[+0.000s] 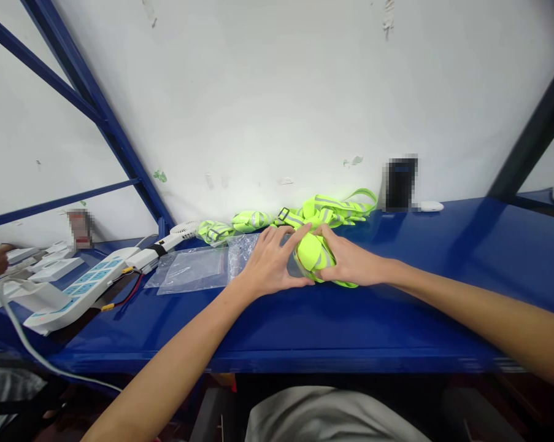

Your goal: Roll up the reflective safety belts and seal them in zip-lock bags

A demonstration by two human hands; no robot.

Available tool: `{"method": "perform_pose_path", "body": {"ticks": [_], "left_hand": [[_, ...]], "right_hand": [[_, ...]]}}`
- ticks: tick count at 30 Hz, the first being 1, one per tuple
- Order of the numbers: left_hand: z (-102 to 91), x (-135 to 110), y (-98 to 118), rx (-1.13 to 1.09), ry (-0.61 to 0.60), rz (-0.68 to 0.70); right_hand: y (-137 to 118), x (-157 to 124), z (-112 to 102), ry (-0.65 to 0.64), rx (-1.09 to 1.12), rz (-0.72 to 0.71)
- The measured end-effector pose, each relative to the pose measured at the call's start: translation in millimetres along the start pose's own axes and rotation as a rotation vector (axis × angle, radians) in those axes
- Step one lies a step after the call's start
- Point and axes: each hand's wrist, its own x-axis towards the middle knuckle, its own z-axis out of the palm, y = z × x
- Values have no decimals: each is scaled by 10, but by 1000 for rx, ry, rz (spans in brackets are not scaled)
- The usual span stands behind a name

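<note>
Co-worker's hand: far left, at the white boxes (56,269); its grip cannot be told.
Power strip (81,301): white with blue sockets, slanting from near the table's (267,328) front edge toward its back edge.
Fan (183,229): white, lying near the back edge.
Plastic bags (191,270): clear, flat, between the fan and the left hand.
Left hand (271,261): thumb and fingers curved around the bundle's left side; whether they press on it cannot be told.
Strap bundle (314,252): yellow-green with grey bands, between both hands, midway between front and back edges.
Loose straps (334,209): same colours, heaped along the back edge behind the hands.
Right hand (350,255): closed on the bundle's right side.
Dark object (400,184): blurred, upright at the back edge.
White object (430,206): small, rounded, just right of it.
</note>
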Motion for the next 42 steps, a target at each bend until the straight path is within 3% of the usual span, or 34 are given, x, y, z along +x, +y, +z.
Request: {"method": "perform_pose_path", "body": {"ticks": [8, 13, 18, 25, 30, 38, 42], "left_hand": [[81, -33, -24, -163, -191, -86], [128, -72, -37, -285, -246, -165], [142, -91, -49, -359, -217, -157], [135, -116, -79, -322, -95, -41], [118, -47, -45, -236, -132, 14], [50, -22, -83, -240, -239, -111], [19, 10, -47, -249, -304, -146]], "right_hand": [[14, 12, 7, -100, -234, -16], [-36, 40, -4, -154, -284, 37], [-114, 17, -62, -243, -402, 67], [-141, -18, -90, -254, -466, 67], [-109, -38, 4, -186, -548, 3], [-90, -87, 53, -8, -428, -105], [-76, -61, 51, -14, -409, -102]]}}
